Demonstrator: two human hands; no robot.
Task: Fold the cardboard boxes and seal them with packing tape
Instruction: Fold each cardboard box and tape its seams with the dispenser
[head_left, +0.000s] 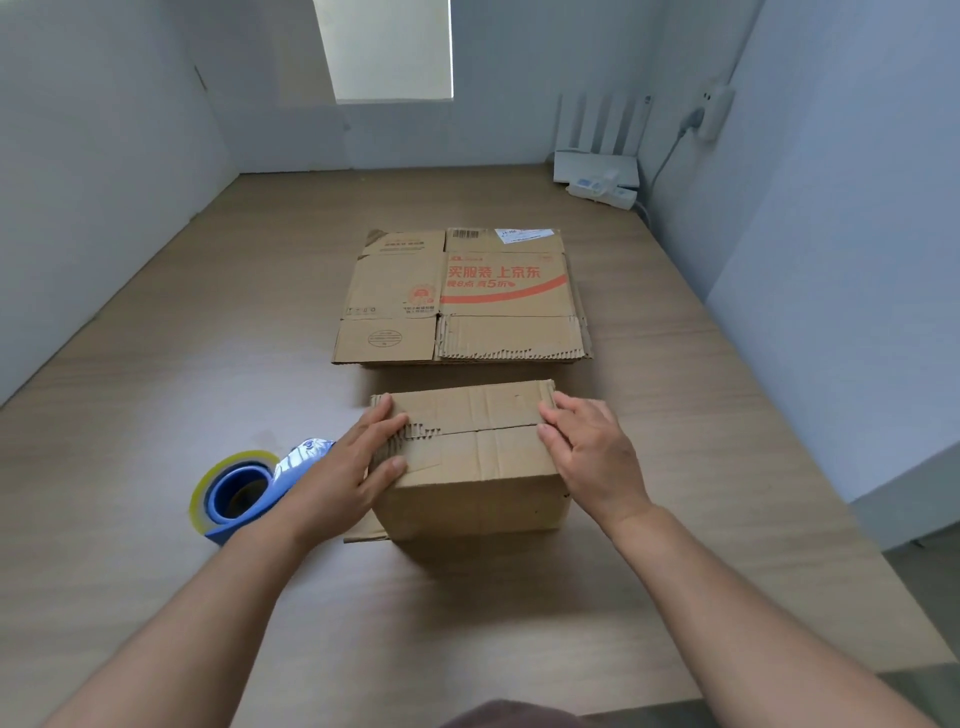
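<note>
A small folded cardboard box (483, 467) stands on the wooden table (519, 597) in front of me, its top flaps closed with a seam across the middle. My left hand (358, 462) presses flat on the left side of the top, thumb along the front edge. My right hand (587, 452) rests with straight fingers on the right side of the top. A blue tape dispenser with a roll of clear packing tape (239, 491) lies on the table just left of my left wrist. Behind the box lies a stack of flattened cardboard boxes (462, 301) with red print.
A white router and a power strip (597, 179) sit at the far right corner by the wall, with a cable running up to a socket. Walls close in the table on the left, back and right. A loose flap sticks out at the box's bottom left.
</note>
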